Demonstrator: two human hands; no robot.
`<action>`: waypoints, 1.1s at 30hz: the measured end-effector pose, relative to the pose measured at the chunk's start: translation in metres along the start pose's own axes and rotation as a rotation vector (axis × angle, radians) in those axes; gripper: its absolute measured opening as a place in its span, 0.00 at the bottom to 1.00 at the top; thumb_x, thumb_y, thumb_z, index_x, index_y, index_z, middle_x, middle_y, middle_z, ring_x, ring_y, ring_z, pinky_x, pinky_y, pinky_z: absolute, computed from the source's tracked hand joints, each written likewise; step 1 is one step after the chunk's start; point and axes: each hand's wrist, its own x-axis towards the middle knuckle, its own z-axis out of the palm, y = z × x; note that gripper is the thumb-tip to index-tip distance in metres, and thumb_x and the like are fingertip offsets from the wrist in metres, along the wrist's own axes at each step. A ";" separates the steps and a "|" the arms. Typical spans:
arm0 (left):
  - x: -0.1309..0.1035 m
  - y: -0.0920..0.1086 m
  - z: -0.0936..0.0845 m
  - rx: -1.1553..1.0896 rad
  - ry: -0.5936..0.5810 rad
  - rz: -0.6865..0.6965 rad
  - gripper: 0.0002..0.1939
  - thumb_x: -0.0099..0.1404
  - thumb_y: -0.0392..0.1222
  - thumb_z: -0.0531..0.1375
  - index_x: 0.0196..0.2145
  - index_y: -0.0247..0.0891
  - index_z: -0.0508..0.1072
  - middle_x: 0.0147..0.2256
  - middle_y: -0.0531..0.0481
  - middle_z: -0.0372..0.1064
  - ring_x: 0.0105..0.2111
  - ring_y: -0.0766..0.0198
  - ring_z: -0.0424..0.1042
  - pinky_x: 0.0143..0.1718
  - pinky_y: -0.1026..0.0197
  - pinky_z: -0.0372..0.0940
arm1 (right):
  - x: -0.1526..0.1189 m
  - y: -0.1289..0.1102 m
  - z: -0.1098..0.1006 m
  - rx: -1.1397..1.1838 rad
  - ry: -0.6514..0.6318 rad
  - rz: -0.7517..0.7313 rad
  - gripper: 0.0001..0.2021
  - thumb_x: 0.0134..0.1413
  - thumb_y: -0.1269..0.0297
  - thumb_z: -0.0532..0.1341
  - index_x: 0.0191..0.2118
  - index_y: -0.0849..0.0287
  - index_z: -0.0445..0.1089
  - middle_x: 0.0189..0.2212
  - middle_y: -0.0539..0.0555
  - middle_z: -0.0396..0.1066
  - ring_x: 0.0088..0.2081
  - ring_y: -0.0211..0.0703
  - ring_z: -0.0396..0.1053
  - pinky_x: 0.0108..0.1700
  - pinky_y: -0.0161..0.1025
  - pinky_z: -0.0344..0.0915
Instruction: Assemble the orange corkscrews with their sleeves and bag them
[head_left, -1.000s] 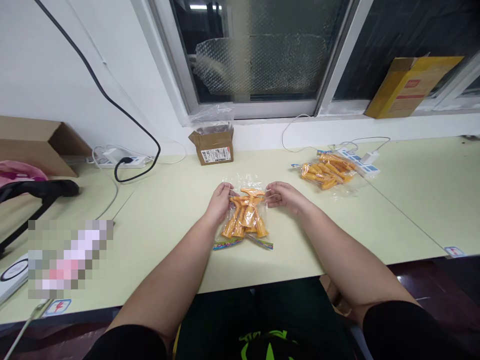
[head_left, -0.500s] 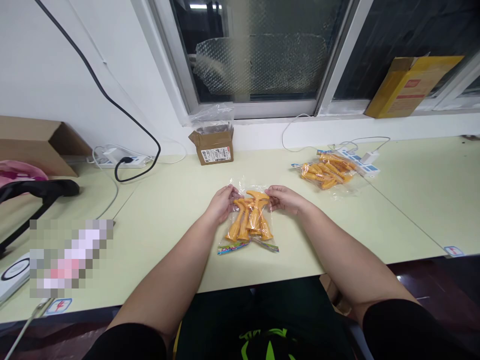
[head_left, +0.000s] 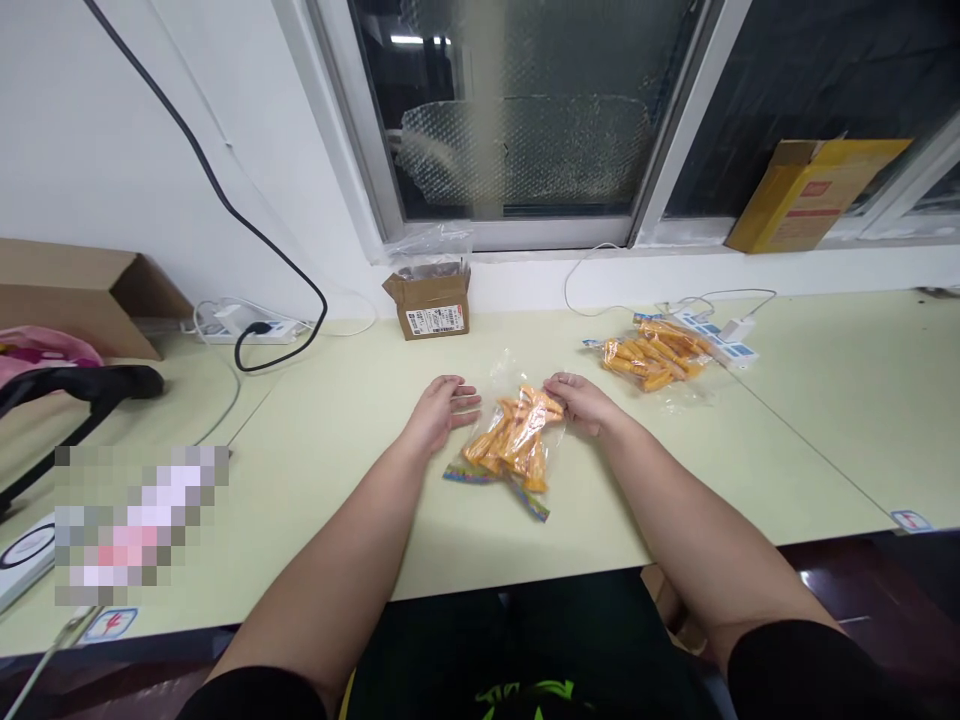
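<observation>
A clear plastic bag (head_left: 516, 440) of orange toy hammers lies on the pale table in front of me, turned at a slant, its coloured top strip toward me. My right hand (head_left: 581, 400) pinches the far right corner of this bag. Just left of the bag, my left hand (head_left: 448, 412) has its fingers apart and holds nothing; a small gap separates it from the plastic. A second bag of orange pieces (head_left: 652, 355) rests farther back on the right, beside a power strip.
A small open carton (head_left: 429, 303) stands against the wall. Another power strip (head_left: 262, 332) with a black cable (head_left: 247, 218) sits at the back left. A large cardboard box (head_left: 67, 290) and a black curved frame (head_left: 90, 385) occupy the left side. A yellow carton (head_left: 814, 200) leans on the window.
My left hand has let go of the bag and opened. The bag has turned and shifted slightly right, still held at its corner by my right hand.
</observation>
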 end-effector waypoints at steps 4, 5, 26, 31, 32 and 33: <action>0.012 0.000 -0.013 0.123 0.135 0.171 0.10 0.62 0.46 0.61 0.38 0.41 0.67 0.38 0.48 0.72 0.41 0.61 0.74 0.43 0.55 0.72 | 0.010 -0.006 -0.008 0.143 0.303 -0.108 0.10 0.59 0.63 0.65 0.31 0.56 0.63 0.24 0.47 0.72 0.24 0.35 0.71 0.25 0.31 0.71; 0.015 -0.001 -0.015 0.164 0.144 0.204 0.10 0.62 0.46 0.61 0.38 0.41 0.67 0.38 0.49 0.71 0.42 0.61 0.73 0.43 0.56 0.71 | 0.011 -0.008 -0.009 0.174 0.341 -0.128 0.09 0.61 0.64 0.64 0.31 0.56 0.63 0.25 0.47 0.72 0.25 0.36 0.72 0.26 0.32 0.72; -0.001 -0.018 -0.005 0.973 -0.341 0.456 0.10 0.65 0.44 0.58 0.42 0.40 0.73 0.43 0.47 0.75 0.43 0.57 0.74 0.46 0.55 0.69 | -0.035 -0.006 0.009 0.578 0.522 -0.202 0.09 0.54 0.72 0.63 0.35 0.54 0.61 0.26 0.43 0.63 0.31 0.35 0.74 0.44 0.39 0.80; -0.016 -0.025 0.010 1.194 -0.392 0.566 0.12 0.64 0.41 0.60 0.45 0.42 0.73 0.49 0.47 0.73 0.50 0.54 0.73 0.55 0.51 0.66 | -0.095 0.027 0.023 0.470 0.407 -0.182 0.18 0.46 0.69 0.69 0.31 0.53 0.56 0.27 0.44 0.64 0.33 0.38 0.74 0.43 0.39 0.77; -0.020 -0.027 0.013 1.232 -0.388 0.581 0.12 0.64 0.40 0.59 0.46 0.42 0.73 0.50 0.47 0.72 0.50 0.54 0.73 0.57 0.51 0.66 | -0.111 0.034 0.027 0.409 0.370 -0.205 0.19 0.47 0.67 0.70 0.30 0.54 0.55 0.26 0.44 0.64 0.31 0.37 0.72 0.40 0.36 0.75; -0.024 -0.029 0.016 1.263 -0.378 0.595 0.12 0.65 0.39 0.58 0.46 0.42 0.73 0.51 0.46 0.72 0.51 0.54 0.73 0.57 0.51 0.65 | -0.129 0.041 0.032 0.312 0.288 -0.229 0.18 0.49 0.64 0.70 0.30 0.54 0.56 0.25 0.43 0.63 0.29 0.35 0.70 0.36 0.33 0.72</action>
